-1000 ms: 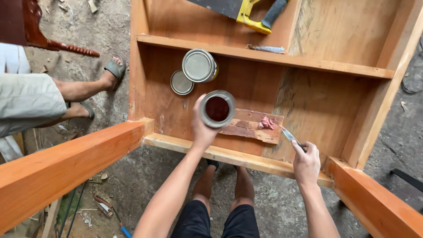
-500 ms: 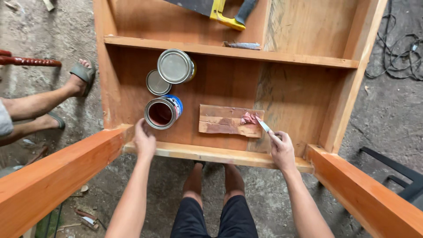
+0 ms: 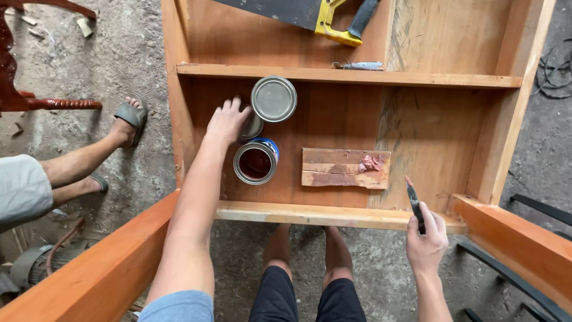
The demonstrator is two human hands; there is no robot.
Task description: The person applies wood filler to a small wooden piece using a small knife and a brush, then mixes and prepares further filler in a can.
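Left hand (image 3: pixel 228 121) spread on the lid (image 3: pixel 252 126) at centre, open can (image 3: pixel 255 162) below; right hand (image 3: pixel 426 237) grips putty knife (image 3: pixel 414 203), filler (image 3: pixel 370 162) unspread.

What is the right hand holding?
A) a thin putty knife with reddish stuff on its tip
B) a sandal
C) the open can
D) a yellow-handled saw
A: the right hand grips a thin putty knife with a reddish tip, while the saw lies apart above the shelf.

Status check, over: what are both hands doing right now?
Left hand on small round metal lid. Right hand grips putty-smeared knife. Open tin of dark stain beside, nothing blocking.
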